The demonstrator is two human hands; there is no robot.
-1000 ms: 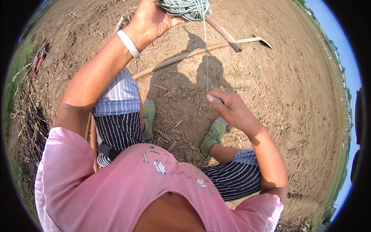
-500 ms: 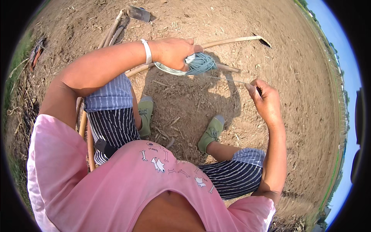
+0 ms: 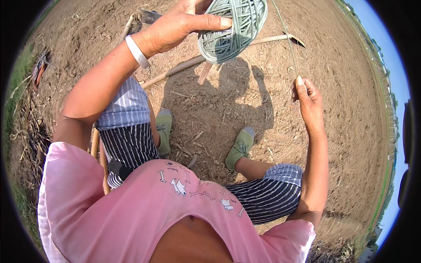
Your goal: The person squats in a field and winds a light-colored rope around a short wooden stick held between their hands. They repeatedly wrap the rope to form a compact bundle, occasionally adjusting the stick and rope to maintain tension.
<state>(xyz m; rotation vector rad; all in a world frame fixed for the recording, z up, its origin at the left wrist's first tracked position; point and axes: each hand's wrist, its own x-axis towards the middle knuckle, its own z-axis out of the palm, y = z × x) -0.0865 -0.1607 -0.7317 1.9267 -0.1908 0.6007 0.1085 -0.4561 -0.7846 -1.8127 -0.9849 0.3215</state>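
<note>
At the top middle, my left hand (image 3: 184,24) grips a wound bundle of pale blue-green cord (image 3: 234,33), its thumb pressed along the bundle's near side. A flat wooden stick (image 3: 205,73) pokes out below the windings; how far it runs inside is hidden. From the bundle's direction a single strand of cord (image 3: 287,37) passes down on the right, and part of its run lies beyond the upper edge. My right hand (image 3: 309,98) pinches that strand between thumb and fingers, apart from the bundle.
On the bare soil behind the bundle lies a long wooden handle (image 3: 175,69); a tool with a dark curved blade (image 3: 298,41) rests farther right. A hoe head (image 3: 150,16) is at the upper left. Wooden poles (image 3: 95,142) lean beside my left leg, and dry stalks (image 3: 30,116) cover the left edge.
My left hand has raised the cord bundle upward and turned it, so its wound side and stick show. My right hand has shifted slightly, and the strand now runs steeply upward.
</note>
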